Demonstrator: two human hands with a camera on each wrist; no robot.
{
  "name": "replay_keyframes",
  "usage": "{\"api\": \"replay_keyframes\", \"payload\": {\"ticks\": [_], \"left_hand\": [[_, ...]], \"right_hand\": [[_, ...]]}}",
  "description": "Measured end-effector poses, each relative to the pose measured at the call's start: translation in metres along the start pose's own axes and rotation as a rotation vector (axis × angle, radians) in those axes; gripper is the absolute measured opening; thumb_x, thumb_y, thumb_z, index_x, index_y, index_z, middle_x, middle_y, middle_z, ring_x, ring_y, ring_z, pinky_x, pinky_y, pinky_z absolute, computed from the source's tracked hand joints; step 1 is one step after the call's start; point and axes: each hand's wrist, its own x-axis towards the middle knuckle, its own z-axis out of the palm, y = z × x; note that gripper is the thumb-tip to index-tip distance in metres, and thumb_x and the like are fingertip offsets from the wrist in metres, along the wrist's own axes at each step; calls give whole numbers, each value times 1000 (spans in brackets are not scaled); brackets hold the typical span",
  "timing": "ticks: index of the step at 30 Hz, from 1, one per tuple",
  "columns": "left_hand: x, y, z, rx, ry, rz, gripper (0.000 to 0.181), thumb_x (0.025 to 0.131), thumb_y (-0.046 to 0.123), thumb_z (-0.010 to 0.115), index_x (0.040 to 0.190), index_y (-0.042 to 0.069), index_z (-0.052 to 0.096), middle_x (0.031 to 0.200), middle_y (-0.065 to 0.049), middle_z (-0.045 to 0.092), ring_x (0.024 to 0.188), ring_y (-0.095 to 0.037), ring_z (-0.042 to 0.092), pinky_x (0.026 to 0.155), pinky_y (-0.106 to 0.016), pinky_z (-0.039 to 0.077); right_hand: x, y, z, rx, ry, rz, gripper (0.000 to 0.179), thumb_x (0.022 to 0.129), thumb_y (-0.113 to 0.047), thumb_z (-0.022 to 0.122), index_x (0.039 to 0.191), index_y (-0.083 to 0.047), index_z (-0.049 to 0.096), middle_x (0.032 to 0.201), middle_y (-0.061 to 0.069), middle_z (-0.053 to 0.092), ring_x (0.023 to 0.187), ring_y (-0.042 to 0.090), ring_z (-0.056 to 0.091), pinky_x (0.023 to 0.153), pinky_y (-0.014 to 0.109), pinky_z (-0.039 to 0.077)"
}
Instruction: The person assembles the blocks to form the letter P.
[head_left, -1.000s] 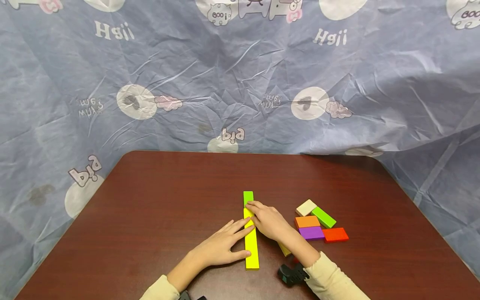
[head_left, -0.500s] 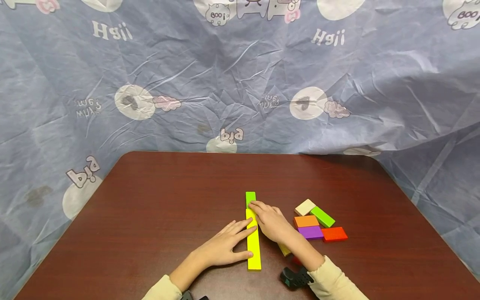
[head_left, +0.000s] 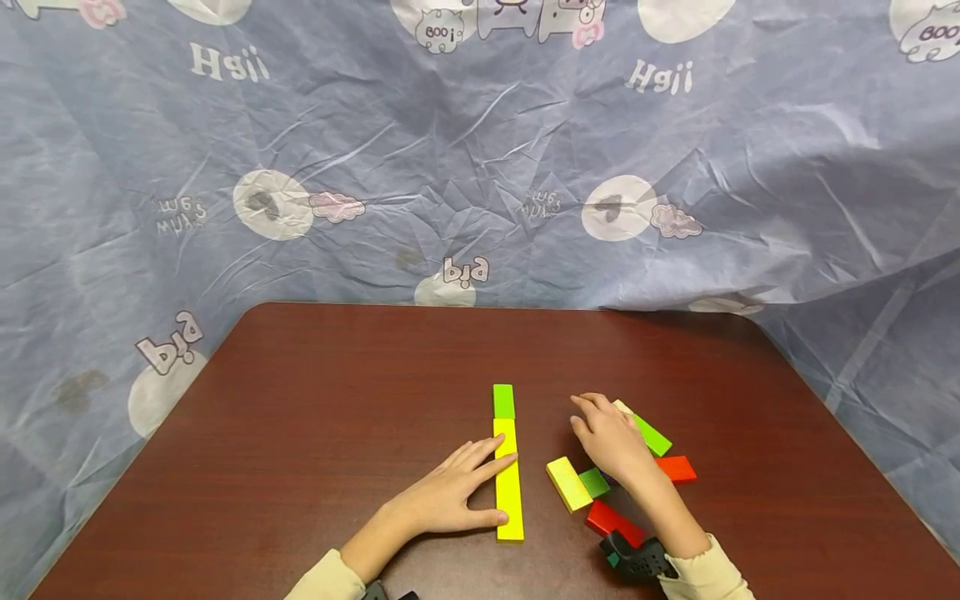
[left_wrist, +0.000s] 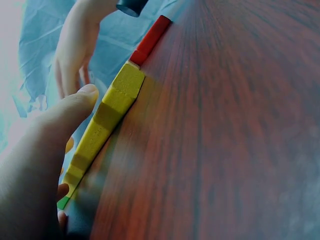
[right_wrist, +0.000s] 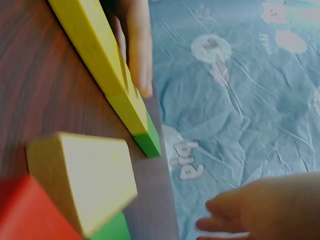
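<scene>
In the head view, my left hand (head_left: 442,497) lies across a straight row of yellow blocks (head_left: 509,483), its fingers spread and touching their tops and side. A light green block (head_left: 504,402) continues the row at its far end. The left wrist view shows the thumb (left_wrist: 80,102) beside the yellow row. My right hand (head_left: 617,440) hovers over the loose blocks on the right, fingers loosely bent and holding nothing. It hides most of the cream block (head_left: 622,407) and covers the orange and purple ones. Beyond it lies a second light green block (head_left: 652,435).
Between the row and my right forearm lie a pale yellow block (head_left: 569,484), a darker green block (head_left: 595,482) and a red block (head_left: 613,523). Another red block (head_left: 677,469) is farther right. A printed cloth (head_left: 465,167) hangs behind the brown table (head_left: 337,375).
My right hand has left the far end of the row and moved right, over the loose blocks. The pale yellow, dark green and near red blocks are now uncovered. My left hand stays in place.
</scene>
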Motion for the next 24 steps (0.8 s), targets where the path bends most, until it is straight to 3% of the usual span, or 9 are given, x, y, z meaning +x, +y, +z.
{"api": "replay_keyframes", "payload": {"ticks": [4, 8, 12, 18, 24], "left_hand": [[1, 0, 0, 1, -1, -2, 71, 86, 62, 42, 145, 29, 20, 154, 0, 9, 141, -27, 16, 114, -46, 16], [1, 0, 1, 7, -11, -8, 72, 86, 62, 42, 145, 30, 19, 154, 1, 9, 141, -26, 17, 114, -45, 16], [1, 0, 1, 5, -19, -17, 71, 86, 63, 42, 145, 31, 20, 154, 2, 9, 141, -24, 17, 114, -44, 15], [1, -1, 1, 0, -20, -22, 70, 86, 62, 42, 145, 31, 20, 154, 3, 8, 141, -22, 16, 115, -45, 15], [1, 0, 1, 2, -23, -26, 71, 85, 62, 43, 145, 32, 20, 154, 2, 8, 141, -23, 17, 115, -44, 15]], "right_hand": [[-4, 9, -2, -78, -27, 44, 34, 92, -17, 47, 121, 0, 56, 122, 17, 52, 115, 36, 47, 96, 61, 30], [-5, 10, 5, -128, -55, 16, 30, 92, -16, 47, 115, -1, 60, 119, 13, 56, 113, 33, 50, 94, 59, 33], [-3, 5, 13, -102, -44, -57, 28, 92, -13, 47, 114, -2, 61, 121, 12, 57, 115, 31, 50, 96, 57, 33], [-1, 1, 18, 1, -104, -150, 29, 93, -12, 46, 118, -3, 59, 129, 14, 52, 125, 32, 43, 102, 60, 24], [1, 2, 18, -53, 39, -56, 33, 92, -17, 48, 121, -3, 57, 127, 16, 51, 117, 35, 48, 97, 58, 32]]}}
